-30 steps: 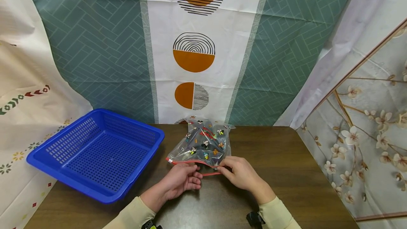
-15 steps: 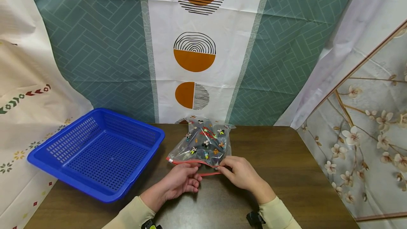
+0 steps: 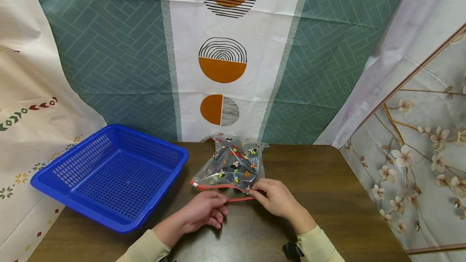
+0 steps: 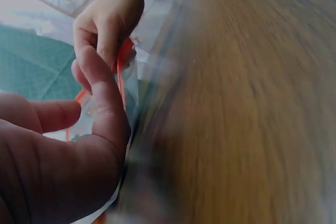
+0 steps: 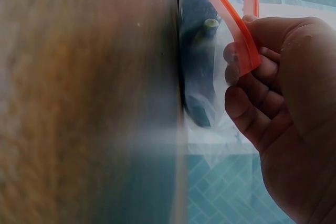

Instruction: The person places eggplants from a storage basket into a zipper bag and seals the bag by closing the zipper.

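Note:
A clear zip bag [image 3: 233,164] printed with cartoon figures lies on the table, its red-edged mouth [image 5: 228,11] parted and facing me. My right hand [image 3: 274,199] pinches the mouth's right corner between thumb and fingers. Near the lower red strip [image 3: 240,199] is my left hand [image 3: 204,213], its fingers loosely bent. In the left wrist view, thumb and forefinger of the left hand [image 4: 63,166] stand apart, with the bag's edge beyond them. Through the plastic in the right wrist view shows a long dark thing [image 5: 197,66] with a pale green stub end.
To the left, a blue perforated plastic basket [image 3: 125,181] sits tilted on the brown wooden table [image 3: 313,173]. Patterned cloths hang behind the table [image 3: 222,88] and at both sides.
My left hand has drawn back toward me from the bag's mouth, so more of the upper red strip shows. The right hand and the bag stay nearly still.

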